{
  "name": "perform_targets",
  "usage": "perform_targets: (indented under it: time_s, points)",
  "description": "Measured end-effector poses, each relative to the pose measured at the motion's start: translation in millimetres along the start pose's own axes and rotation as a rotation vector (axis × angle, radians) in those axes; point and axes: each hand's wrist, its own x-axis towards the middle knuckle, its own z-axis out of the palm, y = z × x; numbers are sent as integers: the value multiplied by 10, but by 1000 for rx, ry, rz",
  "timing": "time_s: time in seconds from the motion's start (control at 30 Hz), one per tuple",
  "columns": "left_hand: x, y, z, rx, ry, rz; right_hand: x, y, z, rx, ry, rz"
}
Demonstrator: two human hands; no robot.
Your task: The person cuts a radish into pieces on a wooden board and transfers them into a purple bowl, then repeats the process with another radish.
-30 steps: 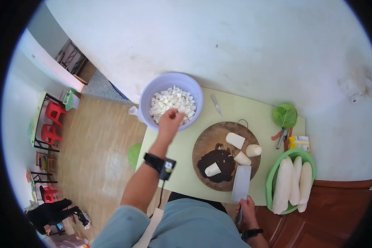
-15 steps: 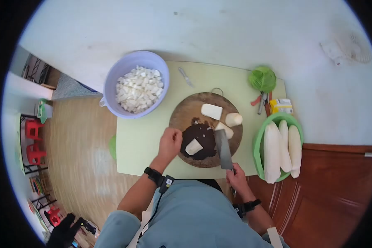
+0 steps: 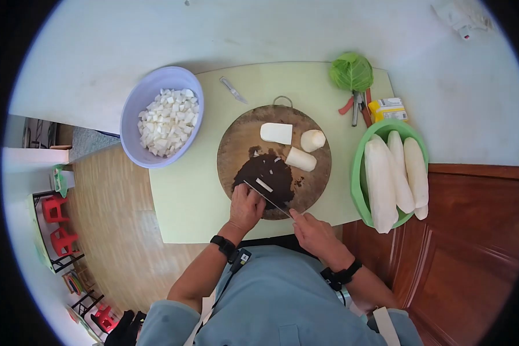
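Note:
My right hand (image 3: 316, 232) grips a kitchen knife (image 3: 269, 198), its blade seen nearly edge-on and slanting across the dark wet patch of a round wooden chopping board (image 3: 229, 149). Close behind the blade, my left hand (image 3: 246, 207) has its fingers curled over a white radish piece, mostly hidden beneath them. A thin radish slice (image 3: 264, 184) lies on the blade's far side. Toward the back of the board are three larger peeled radish chunks: one flat-cut (image 3: 277, 133), one rounded (image 3: 312, 140) and one lying on its side (image 3: 300, 159).
At left, a lavender basin (image 3: 131, 138) holds diced white radish. Whole peeled radishes (image 3: 380, 184) fill a green basin (image 3: 357, 196) at right. Behind it are a cabbage (image 3: 352, 72), red-handled tools (image 3: 354, 108) and a yellow packet (image 3: 388, 109). A small knife (image 3: 233, 90) lies behind the board.
The knife has swung left, from beside the chunks to my left hand. My left hand has moved onto the radish piece, and a thin slice now shows. The whole view has shifted.

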Motion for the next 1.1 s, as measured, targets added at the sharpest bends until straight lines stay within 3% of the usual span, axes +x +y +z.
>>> perform_targets:
  time_s: [0.57,0.73,1.1]
  points:
    - [6,-7,43,48,-8,-10,-56,-22,-58,-39,-116,52]
    - [12,-2,31,59,-44,-38,26,-123,-124,-104,-334,169]
    - [0,-32,54,3,-12,-44,383,-212,-163,-63,-418,244]
